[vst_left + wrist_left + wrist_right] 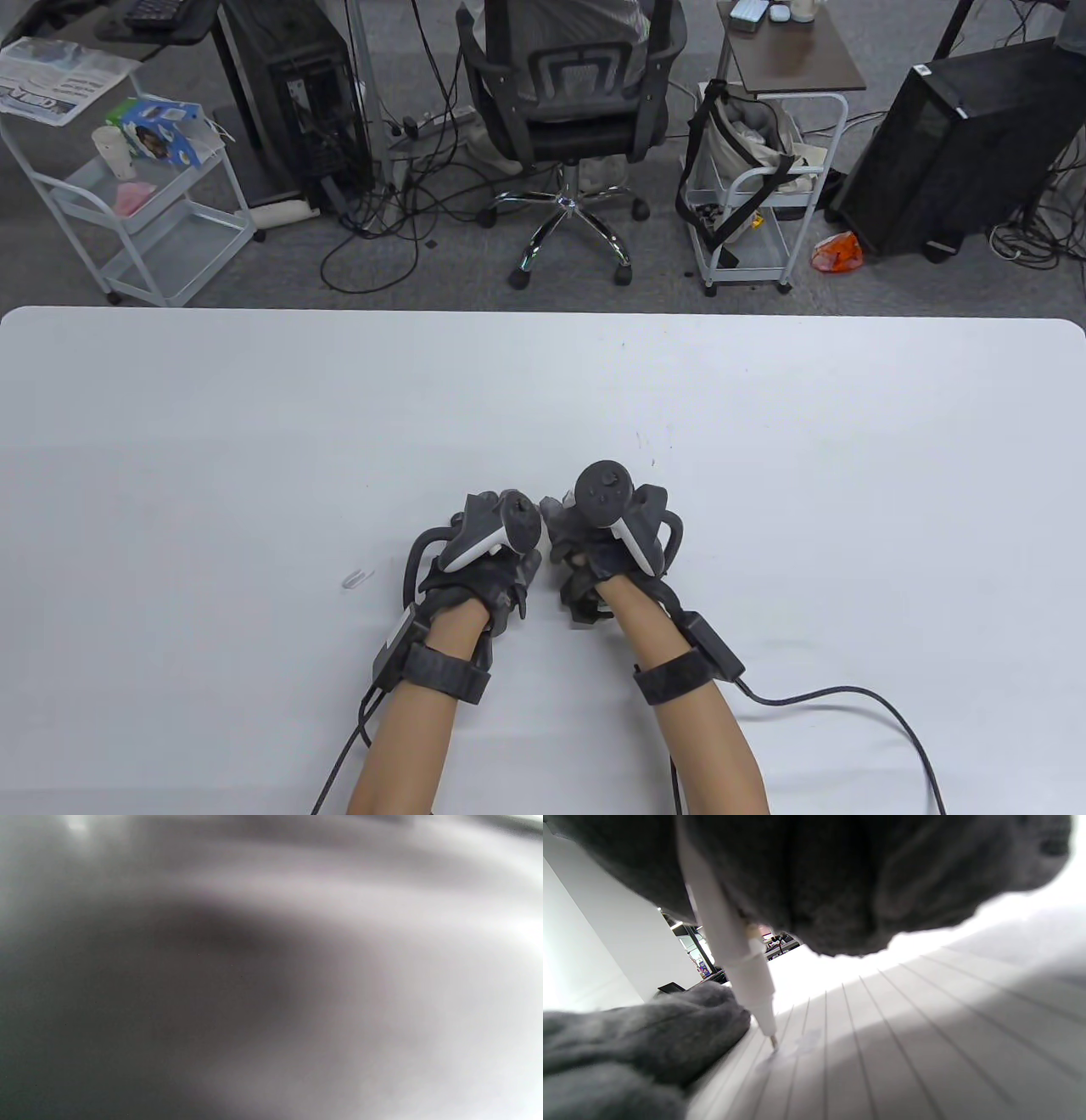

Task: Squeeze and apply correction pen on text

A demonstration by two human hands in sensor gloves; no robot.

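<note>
the right hand in its dark grey sensor glove is closed around a slim white plastic correction pen, gripping the barrel so the pen slants down out of the fist. in the right wrist view the pen's small metal tip touches a sheet of white lined paper directly under the hand, with a faint pale smear on the paper just beside the tip. the left hand, gloved the same way, lies just beside the right hand, and its knuckles nearly touch it. its grey fingers rest on the paper's edge close to the pen tip; whether they are flat or curled i cannot tell. the left wrist view is only a grey blur. both hands sit low on the white counter. a small clear plastic cap lies on the counter a little way off the left hand's outer side. a black cable trails away from the right wrist.
</note>
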